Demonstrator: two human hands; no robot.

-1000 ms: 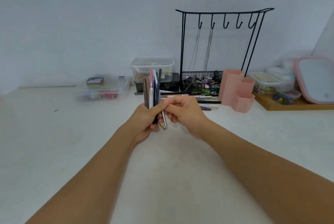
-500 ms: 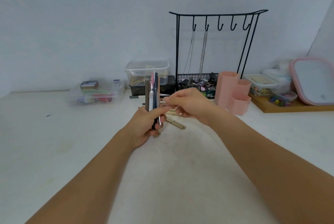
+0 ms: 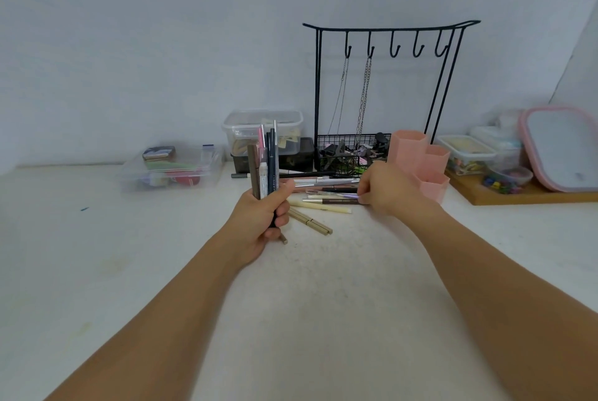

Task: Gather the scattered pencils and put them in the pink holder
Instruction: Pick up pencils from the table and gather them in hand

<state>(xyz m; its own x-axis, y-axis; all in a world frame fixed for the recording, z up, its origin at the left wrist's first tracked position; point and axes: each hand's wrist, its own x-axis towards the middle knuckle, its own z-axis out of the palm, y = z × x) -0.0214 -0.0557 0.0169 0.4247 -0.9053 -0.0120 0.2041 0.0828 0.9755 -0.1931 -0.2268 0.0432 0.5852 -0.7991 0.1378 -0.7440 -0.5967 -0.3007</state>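
My left hand [image 3: 262, 222] is shut around a bundle of pencils [image 3: 268, 167] held upright above the white table. Several scattered pencils [image 3: 323, 185] lie in a loose row just behind it. Two tan pencils [image 3: 310, 222] and a cream one [image 3: 318, 205] lie nearer to me. My right hand [image 3: 386, 188] rests low at the right end of that row, its fingertips pinched on the end of a lilac pencil [image 3: 336, 195]. The pink holder [image 3: 420, 164], three hexagonal cups, stands right behind my right hand. Its inside is hidden.
A black wire stand [image 3: 382, 32] with hooks, chains and a basket of clips rises behind the pencils. Clear plastic boxes [image 3: 171, 169] sit at back left and centre [image 3: 262, 127]. A wooden tray [image 3: 524, 197] with containers and a pink-framed mirror [image 3: 563, 148] fills the right.
My right hand left the bundle and moved right and down to the pencils on the table by the holder. My left hand keeps holding the bundle upright.
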